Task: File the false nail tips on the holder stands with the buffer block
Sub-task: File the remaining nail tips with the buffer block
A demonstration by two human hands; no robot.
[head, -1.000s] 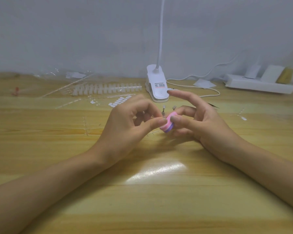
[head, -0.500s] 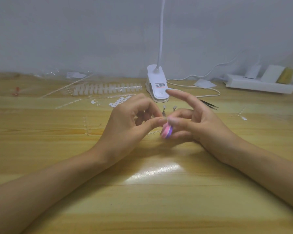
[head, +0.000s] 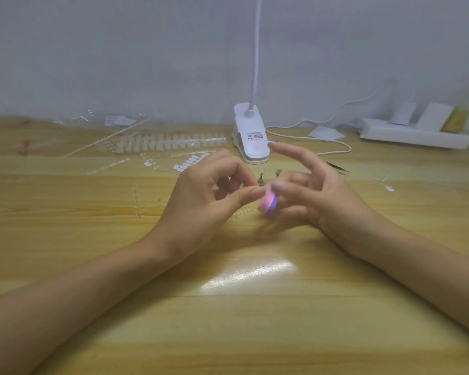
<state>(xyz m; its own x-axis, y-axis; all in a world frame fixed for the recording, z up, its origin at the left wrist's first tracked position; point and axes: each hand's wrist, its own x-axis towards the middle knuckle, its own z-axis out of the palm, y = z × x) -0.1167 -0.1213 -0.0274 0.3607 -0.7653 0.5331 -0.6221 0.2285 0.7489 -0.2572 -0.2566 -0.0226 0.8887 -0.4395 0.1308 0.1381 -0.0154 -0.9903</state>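
The right hand (head: 320,201) pinches the pink-and-purple buffer block (head: 267,203) between thumb and middle fingers at the centre of the table (head: 228,320), forefinger stretched out and away. The left hand (head: 201,201) meets it from the left with fingers curled and thumb and forefinger drawn together at the block's edge (whatever they hold is too small and too hidden to make out). The main risk is a slip. The block looks blurred, so it is probably moving, and a light fingertip pinch may let it twist or skid off a small tip, flicking the piece out of the left fingers. Two holder stands (head: 261,177) stand upright just beyond the fingertips, so a wide stroke could topple them. Pressing too hard could over-thin or crack a tip.
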